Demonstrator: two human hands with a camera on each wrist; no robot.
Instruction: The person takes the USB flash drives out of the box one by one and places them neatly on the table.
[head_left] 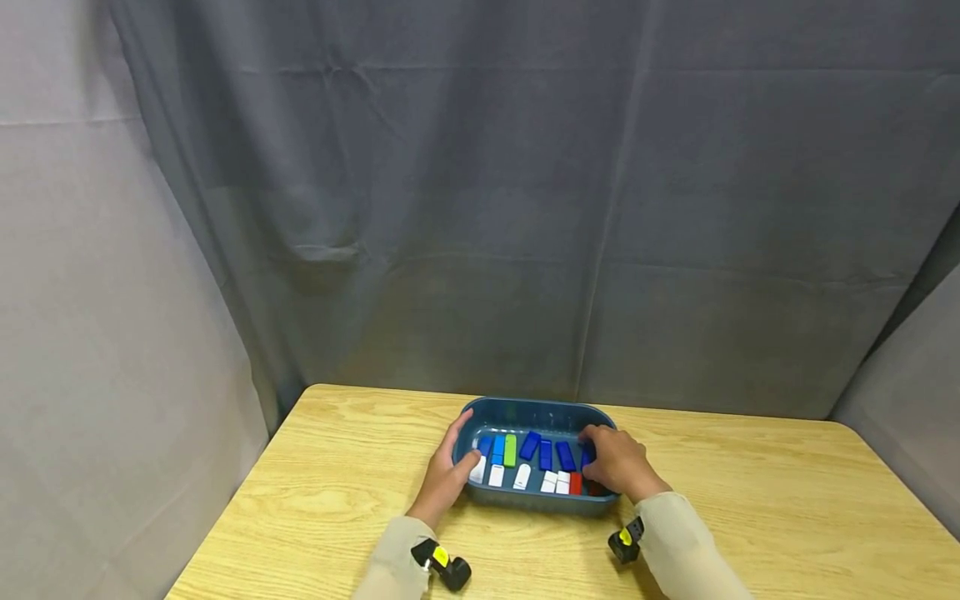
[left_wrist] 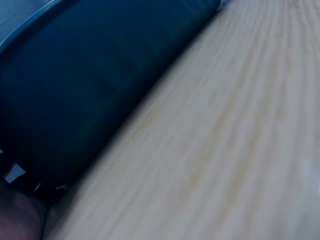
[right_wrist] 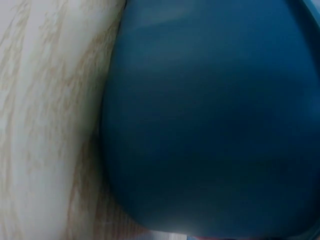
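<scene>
A dark blue-green plastic tub [head_left: 540, 500] stands on the table, with small flat rectangular pieces laid inside in two rough rows. My left hand [head_left: 442, 477] grips the tub's left end, thumb over the rim beside a white piece [head_left: 478, 468] and fingers along the outside. Over the right rim reaches my right hand [head_left: 618, 460]; its finger and thumb are around a dark blue piece [head_left: 587, 457], partly hidden by the hand. Close by lie a red piece [head_left: 575, 483] and another blue piece [head_left: 566, 456]. Both wrist views mostly show the tub's outer wall [left_wrist: 85, 85] [right_wrist: 210, 120].
A green piece [head_left: 510, 450], a light blue piece [head_left: 498, 448] and several white pieces lie in the tub. The wood-grain table [head_left: 337, 475] extends to both sides. Behind it hangs a dark grey curtain [head_left: 480, 208], with paler cloth [head_left: 112, 333] at the left.
</scene>
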